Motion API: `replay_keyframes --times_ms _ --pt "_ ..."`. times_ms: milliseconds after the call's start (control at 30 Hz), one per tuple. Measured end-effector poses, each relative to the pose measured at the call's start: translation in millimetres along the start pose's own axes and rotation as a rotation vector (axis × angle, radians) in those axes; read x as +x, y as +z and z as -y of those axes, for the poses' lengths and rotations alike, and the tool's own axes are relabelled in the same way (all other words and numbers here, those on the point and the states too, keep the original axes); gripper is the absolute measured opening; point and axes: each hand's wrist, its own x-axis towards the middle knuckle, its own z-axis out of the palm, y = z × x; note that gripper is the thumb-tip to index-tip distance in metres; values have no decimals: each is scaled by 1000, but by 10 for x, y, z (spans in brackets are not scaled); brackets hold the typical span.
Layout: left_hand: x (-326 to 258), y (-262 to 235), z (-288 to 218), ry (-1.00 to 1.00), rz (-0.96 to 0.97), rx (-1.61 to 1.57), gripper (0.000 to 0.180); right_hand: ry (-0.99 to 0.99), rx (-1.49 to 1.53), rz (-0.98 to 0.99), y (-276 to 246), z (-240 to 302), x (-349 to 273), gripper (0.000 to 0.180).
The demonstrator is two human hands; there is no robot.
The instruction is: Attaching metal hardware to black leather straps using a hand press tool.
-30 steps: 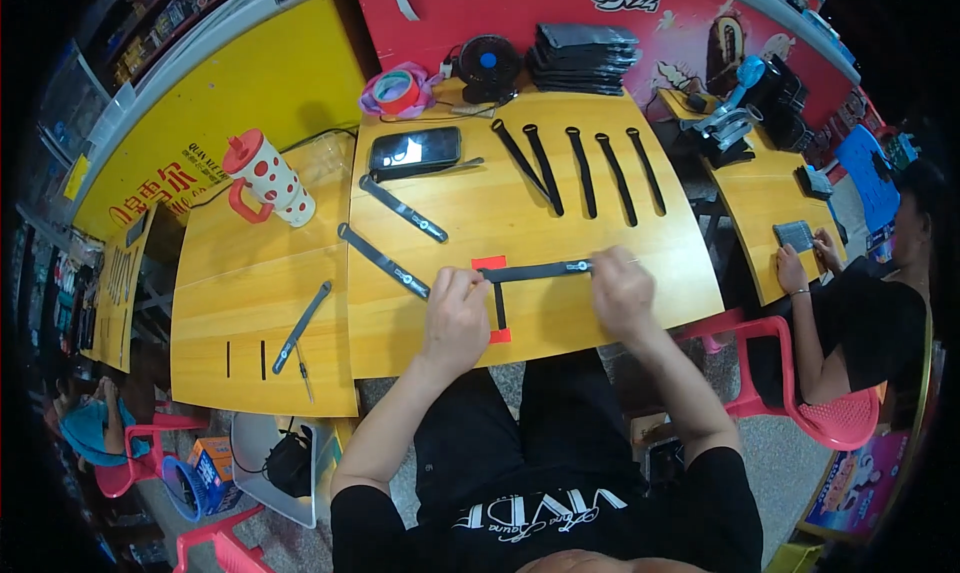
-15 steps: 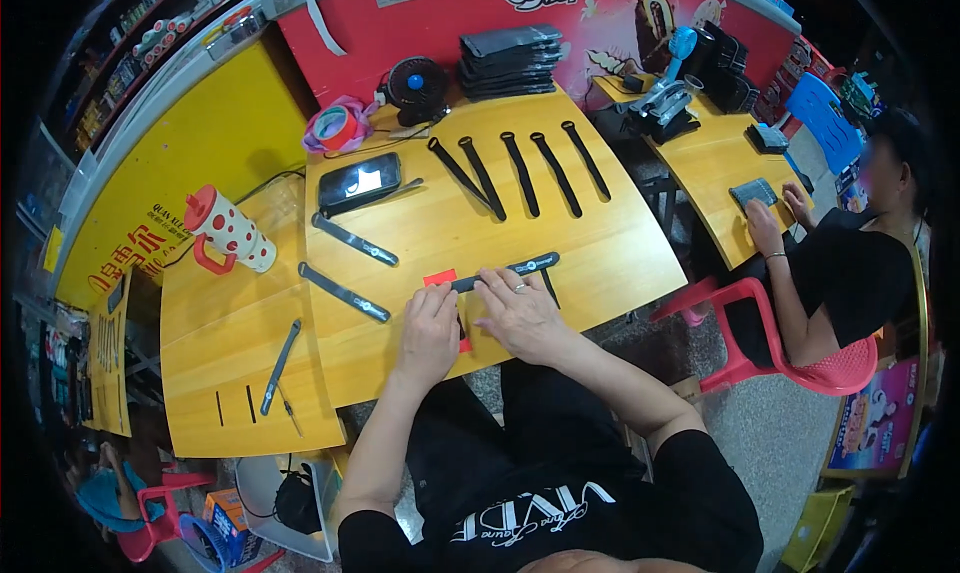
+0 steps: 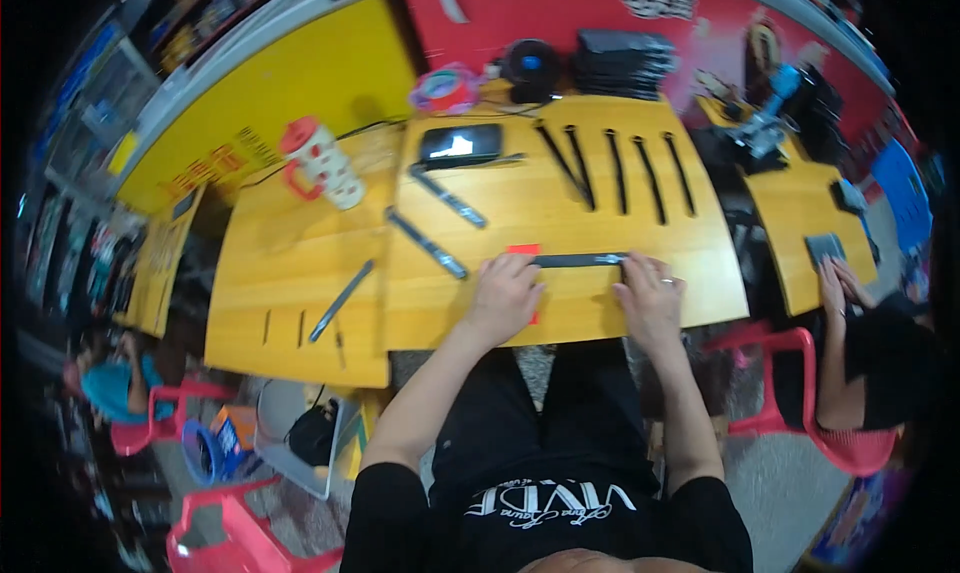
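Black strap (image 3: 580, 261): near table's (image 3: 705, 273) front edge
Left hand (image 3: 503, 299): at left end, grip unclear
Right hand (image 3: 653, 305): at right end, grip unclear

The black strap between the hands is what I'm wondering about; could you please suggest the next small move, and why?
I would perhaps ease the left hand back slightly to check the left end of the black strap: the hand seems to cover it, close to the upper red patch, while the right hand, at the other end, could steady it.
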Motion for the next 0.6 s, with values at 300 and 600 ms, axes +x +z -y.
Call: replay_keyframes --times_ms 300,600 --pt "-223 -667 607 -213 -40 287 25 49 263 -163 132 -142 -85 37" --pt "-622 -723 638 -24 -109 337 16 73 651 -305 11 417 -364 5"
